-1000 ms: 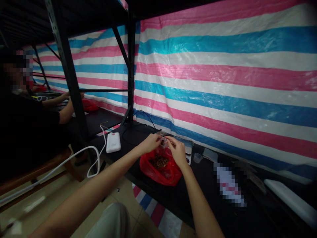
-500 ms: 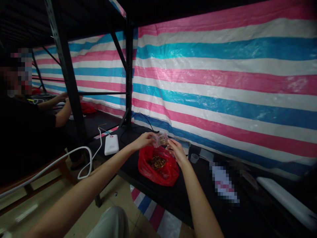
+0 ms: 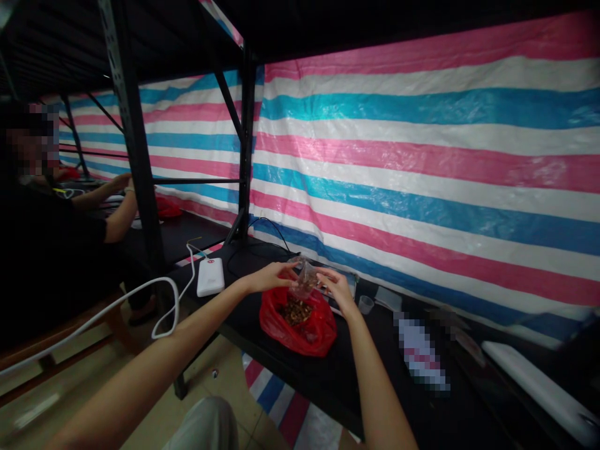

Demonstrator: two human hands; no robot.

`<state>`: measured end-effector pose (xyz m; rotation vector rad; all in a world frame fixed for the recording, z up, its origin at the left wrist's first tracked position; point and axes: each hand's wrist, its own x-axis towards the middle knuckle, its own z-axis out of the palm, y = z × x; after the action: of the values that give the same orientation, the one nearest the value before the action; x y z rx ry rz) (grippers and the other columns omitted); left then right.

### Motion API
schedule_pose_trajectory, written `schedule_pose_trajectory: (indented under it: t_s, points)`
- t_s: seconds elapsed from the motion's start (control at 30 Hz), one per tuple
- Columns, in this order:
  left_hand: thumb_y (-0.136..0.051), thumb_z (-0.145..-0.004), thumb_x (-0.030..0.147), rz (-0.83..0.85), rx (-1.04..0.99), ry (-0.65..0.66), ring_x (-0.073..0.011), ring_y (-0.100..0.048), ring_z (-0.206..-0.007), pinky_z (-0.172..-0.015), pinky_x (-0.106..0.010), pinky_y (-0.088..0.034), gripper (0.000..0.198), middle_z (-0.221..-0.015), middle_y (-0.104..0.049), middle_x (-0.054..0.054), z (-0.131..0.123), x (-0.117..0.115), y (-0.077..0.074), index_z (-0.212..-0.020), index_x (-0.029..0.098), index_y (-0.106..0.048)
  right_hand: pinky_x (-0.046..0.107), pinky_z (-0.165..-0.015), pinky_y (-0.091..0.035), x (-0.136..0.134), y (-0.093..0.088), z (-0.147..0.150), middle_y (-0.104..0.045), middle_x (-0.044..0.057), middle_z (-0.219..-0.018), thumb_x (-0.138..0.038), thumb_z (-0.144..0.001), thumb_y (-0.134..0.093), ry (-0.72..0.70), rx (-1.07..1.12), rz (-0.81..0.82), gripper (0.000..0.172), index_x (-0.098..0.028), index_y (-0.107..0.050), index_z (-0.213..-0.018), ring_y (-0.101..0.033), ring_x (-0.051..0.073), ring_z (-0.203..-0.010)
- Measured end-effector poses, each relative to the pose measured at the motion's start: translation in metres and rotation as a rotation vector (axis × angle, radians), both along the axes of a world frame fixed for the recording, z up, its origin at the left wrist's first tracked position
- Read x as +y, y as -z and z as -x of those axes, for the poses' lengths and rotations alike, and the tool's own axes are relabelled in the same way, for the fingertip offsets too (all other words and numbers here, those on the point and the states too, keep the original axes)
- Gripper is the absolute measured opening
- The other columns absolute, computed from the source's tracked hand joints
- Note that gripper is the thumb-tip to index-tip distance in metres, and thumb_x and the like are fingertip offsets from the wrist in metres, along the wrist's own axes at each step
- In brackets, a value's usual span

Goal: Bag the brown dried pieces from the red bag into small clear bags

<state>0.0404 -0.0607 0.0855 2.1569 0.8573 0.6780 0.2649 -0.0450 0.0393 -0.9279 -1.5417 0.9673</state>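
Note:
A small clear plastic bag (image 3: 306, 280) with small brownish pieces in it is held between my hands. My left hand (image 3: 274, 277) pinches its left side near the top. The fingers of my right hand (image 3: 335, 287) are bent against its right side. Just below, an open red plastic bag (image 3: 299, 340) rests on the black table, its rim crumpled outward. Small brass-coloured pieces (image 3: 295, 311) lie heaped inside it; their exact kind is too small to make out.
A white power bank (image 3: 210, 277) with a white cable lies to the left. A small clear cup (image 3: 365, 304) stands right of my right hand, near a flat device (image 3: 349, 286). Black shelf posts (image 3: 135, 144) rise at left, where another person (image 3: 51, 219) sits. Striped sheeting (image 3: 398, 175) hangs behind.
The small clear bag has gone from lying sideways between my hands to hanging more upright. My right hand has shifted slightly along its side. The view has tilted a little.

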Motion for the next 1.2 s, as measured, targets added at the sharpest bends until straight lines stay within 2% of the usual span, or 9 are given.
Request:
schedule_pose_trajectory:
  t_s: [0.2, 0.4, 0.53, 0.7, 0.8, 0.93, 1.03, 1.13, 1.2]
  points:
    - [-0.055, -0.076, 0.041, -0.191, 0.057, -0.217, -0.0184, -0.061, -0.086, -0.077, -0.024, -0.044, 0.041, -0.095, -0.068, -0.007, -0.008, 0.005, 0.009, -0.107, 0.016, -0.062, 0.018, -0.041, -0.040, -0.003, -0.004, 0.009, -0.068, 0.005, -0.079, -0.043, -0.065, -0.065, -0.026, 0.002, -0.010, 0.039, -0.016, -0.066, -0.093, -0.057, 0.012, -0.058]
    - [-0.057, -0.070, 0.052, -0.249, 0.125, -0.315, -0.0188, -0.062, -0.080, -0.072, -0.023, -0.044, 0.045, -0.088, -0.069, -0.005, -0.009, -0.008, -0.003, -0.099, 0.019, -0.067, 0.020, -0.043, -0.043, -0.010, -0.010, 0.013, -0.066, 0.005, -0.076, -0.045, -0.066, -0.063, -0.027, 0.037, -0.032, 0.038, -0.017, -0.065, -0.091, -0.056, 0.013, -0.057]
    - [-0.054, -0.074, 0.047, -0.296, 0.100, -0.404, -0.0178, -0.062, -0.080, -0.075, -0.023, -0.043, 0.037, -0.087, -0.069, -0.005, -0.010, -0.014, -0.007, -0.094, 0.019, -0.069, 0.020, -0.043, -0.042, -0.012, -0.012, 0.014, -0.066, 0.004, -0.073, -0.045, -0.068, -0.061, -0.038, 0.038, -0.041, 0.036, -0.017, -0.066, -0.091, -0.056, 0.013, -0.058]
    - [-0.056, -0.073, 0.047, -0.281, 0.065, -0.381, -0.0178, -0.062, -0.083, -0.076, -0.022, -0.043, 0.037, -0.087, -0.070, -0.003, -0.014, -0.018, -0.006, -0.096, 0.021, -0.067, 0.019, -0.042, -0.038, -0.009, -0.011, 0.012, -0.065, 0.004, -0.076, -0.042, -0.071, -0.060, -0.023, 0.040, -0.090, 0.031, -0.017, -0.067, -0.089, -0.055, 0.011, -0.057]
    - [-0.058, -0.070, 0.049, -0.313, 0.081, -0.421, -0.0186, -0.062, -0.081, -0.074, -0.023, -0.043, 0.037, -0.084, -0.069, -0.002, -0.019, -0.020, -0.002, -0.093, 0.021, -0.068, 0.019, -0.043, -0.037, -0.010, -0.011, 0.012, -0.065, 0.004, -0.080, -0.041, -0.070, -0.061, -0.007, 0.030, -0.091, 0.030, -0.017, -0.067, -0.087, -0.054, 0.011, -0.058]
    - [-0.053, -0.077, 0.044, -0.330, 0.037, -0.460, -0.0181, -0.062, -0.079, -0.072, -0.024, -0.043, 0.031, -0.084, -0.069, -0.004, -0.021, -0.016, 0.003, -0.086, 0.019, -0.069, 0.018, -0.043, -0.036, -0.011, -0.011, 0.011, -0.064, 0.004, -0.081, -0.041, -0.069, -0.062, 0.021, 0.044, -0.105, 0.029, -0.017, -0.067, -0.085, -0.054, 0.011, -0.059]
    - [-0.053, -0.077, 0.043, -0.288, -0.062, -0.423, -0.0172, -0.062, -0.078, -0.072, -0.023, -0.044, 0.032, -0.084, -0.069, -0.004, -0.020, -0.012, 0.006, -0.091, 0.018, -0.068, 0.018, -0.042, -0.033, -0.011, -0.010, 0.011, -0.064, 0.004, -0.081, -0.042, -0.067, -0.063, 0.058, 0.076, -0.123, 0.028, -0.017, -0.068, -0.080, -0.052, 0.010, -0.057]
    - [-0.064, -0.067, 0.044, -0.221, -0.120, -0.349, -0.0178, -0.063, -0.077, -0.073, -0.024, -0.046, 0.045, -0.084, -0.069, -0.004, -0.019, -0.010, 0.013, -0.104, 0.017, -0.063, 0.019, -0.041, -0.031, -0.009, -0.010, 0.012, -0.063, 0.003, -0.074, -0.042, -0.067, -0.064, 0.082, 0.118, -0.116, 0.028, -0.017, -0.068, -0.079, -0.050, 0.009, -0.054]
    - [-0.068, -0.063, 0.041, -0.179, -0.122, -0.302, -0.0179, -0.063, -0.077, -0.072, -0.024, -0.046, 0.048, -0.086, -0.069, -0.004, -0.019, -0.008, 0.021, -0.104, 0.017, -0.063, 0.019, -0.041, -0.030, -0.008, -0.010, 0.012, -0.063, 0.002, -0.071, -0.041, -0.067, -0.065, 0.097, 0.156, -0.110, 0.026, -0.018, -0.068, -0.078, -0.049, 0.009, -0.052]
